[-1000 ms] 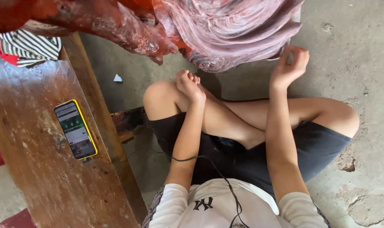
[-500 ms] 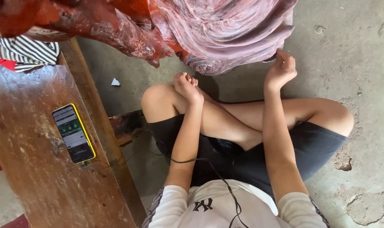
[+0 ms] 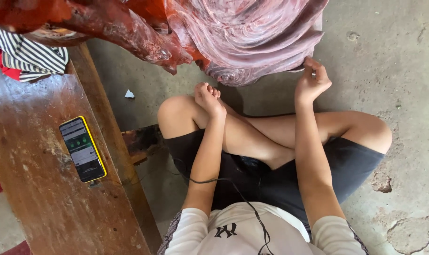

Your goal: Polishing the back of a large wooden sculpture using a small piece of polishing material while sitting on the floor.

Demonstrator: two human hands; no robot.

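From my feed, right hand (image 3: 311, 84) pinches the carving (image 3: 252, 38) edge, left hand (image 3: 209, 99) curled loosely just below it, phone (image 3: 82, 149) on the bench (image 3: 40, 208).

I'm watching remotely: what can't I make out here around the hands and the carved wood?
- Right hand, head view: whatever it pinches against the carved wood is hidden by its curled fingers.
- Left hand: a loose fist, palm side unseen.
- Carved wood: top cut off by the frame edge.
- Phone screen: too small to read.

Cracked grey concrete floor (image 3: 403, 56) beside a worn brown wooden bench (image 3: 40, 189).
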